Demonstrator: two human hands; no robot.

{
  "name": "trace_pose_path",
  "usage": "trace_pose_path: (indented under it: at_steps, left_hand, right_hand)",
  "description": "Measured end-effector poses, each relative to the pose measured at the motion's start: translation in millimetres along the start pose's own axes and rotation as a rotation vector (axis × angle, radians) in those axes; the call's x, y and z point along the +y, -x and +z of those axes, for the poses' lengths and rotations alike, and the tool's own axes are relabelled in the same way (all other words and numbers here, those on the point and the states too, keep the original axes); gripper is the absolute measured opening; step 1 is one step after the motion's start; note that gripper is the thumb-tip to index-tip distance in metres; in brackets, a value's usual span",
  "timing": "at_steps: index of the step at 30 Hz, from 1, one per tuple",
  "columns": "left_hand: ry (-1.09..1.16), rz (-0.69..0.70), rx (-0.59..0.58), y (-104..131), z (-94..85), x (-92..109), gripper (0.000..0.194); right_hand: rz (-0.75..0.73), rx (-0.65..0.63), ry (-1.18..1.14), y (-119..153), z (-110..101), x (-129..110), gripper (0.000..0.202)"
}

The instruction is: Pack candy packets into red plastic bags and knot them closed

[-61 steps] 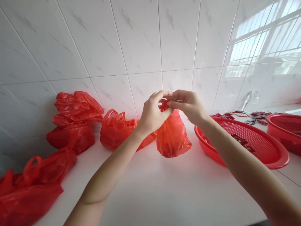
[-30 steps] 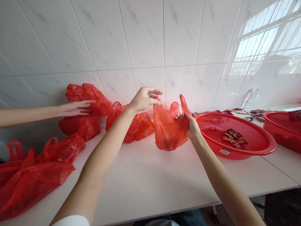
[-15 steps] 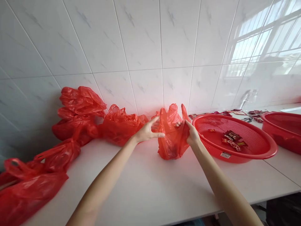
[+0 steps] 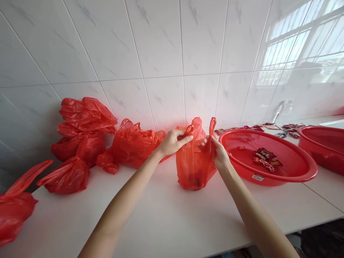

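A thin red plastic bag (image 4: pixel 195 170) stands upright on the white table, a small dark shape showing through its bottom. My left hand (image 4: pixel 173 144) pinches the left handle between thumb and fingers. On the other side my right hand (image 4: pixel 220 152) is closed round the right handle, its fingertips partly behind the plastic. Close to my right forearm sits a red perforated basket (image 4: pixel 268 175) with several small wrapped packets (image 4: pixel 264 157) inside.
Several filled red bags (image 4: pixel 137 147) are piled along the wall to the left. Another red basket (image 4: pixel 322 143) stands at the far right. Loose packets, scissors (image 4: pixel 282 135) and a clear bottle (image 4: pixel 282 111) lie or stand behind the baskets.
My left hand was open beside the bag and has closed on its left handle. The handles are drawn upright and the bag sits slightly nearer. The view has shifted a little.
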State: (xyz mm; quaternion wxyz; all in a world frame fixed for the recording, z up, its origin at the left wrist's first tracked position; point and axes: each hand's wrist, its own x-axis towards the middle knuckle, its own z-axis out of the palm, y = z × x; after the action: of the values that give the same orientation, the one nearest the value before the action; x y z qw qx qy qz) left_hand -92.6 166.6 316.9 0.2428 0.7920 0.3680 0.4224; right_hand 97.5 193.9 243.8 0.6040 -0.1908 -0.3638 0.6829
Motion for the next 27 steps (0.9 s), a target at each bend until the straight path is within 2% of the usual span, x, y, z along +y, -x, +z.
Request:
trace_pose_path:
  at_steps: [5,8,10,13,15,17,19,20,22,23,25,27]
  left_hand:
    - [-0.033,0.157,-0.009,3,7.4,5,0.027]
    - [-0.109,0.181,-0.038,1,11.2,12,0.021]
    - [-0.179,0.125,-0.033,-3,14.7,12,0.023]
    - [-0.241,0.003,0.051,-8,21.0,8,0.027]
    - [-0.242,-0.076,0.120,-10,25.0,4,0.032]
    - [-0.224,-0.126,0.140,-11,27.7,1,0.033]
    - [-0.186,-0.137,0.087,-11,29.2,-2,0.016]
    - [-0.162,-0.147,0.040,-11,29.5,-4,0.017]
    - [-0.081,-0.222,-0.069,-10,29.8,-6,0.046]
    - [-0.005,-0.283,-0.129,-10,29.9,-6,0.054]
    - [0.231,-0.399,-0.251,-8,30.1,-6,0.056]
    - [0.498,-0.463,-0.346,-6,30.6,-8,0.047]
  right_hand:
    - [-0.099,0.127,0.270,14,13,1,0.044]
    - [-0.133,0.085,0.386,21,21,1,0.047]
    - [-0.144,0.037,0.426,25,23,0,0.045]
    - [-0.183,-0.064,0.505,30,20,-4,0.036]
    - [-0.273,-0.119,0.631,31,15,-5,0.025]
    - [-0.413,-0.134,0.765,31,10,-5,0.014]
    - [-0.559,-0.131,0.868,30,6,-5,0.007]
    - [-0.617,-0.132,0.904,29,4,-5,0.007]
    - [-0.695,-0.122,0.951,27,2,-5,0.013]
    - [-0.710,-0.110,0.960,27,1,-4,0.017]
    - [-0.699,-0.082,0.962,25,-1,-3,0.021]
    - [-0.671,-0.065,0.972,23,-4,-2,0.026]
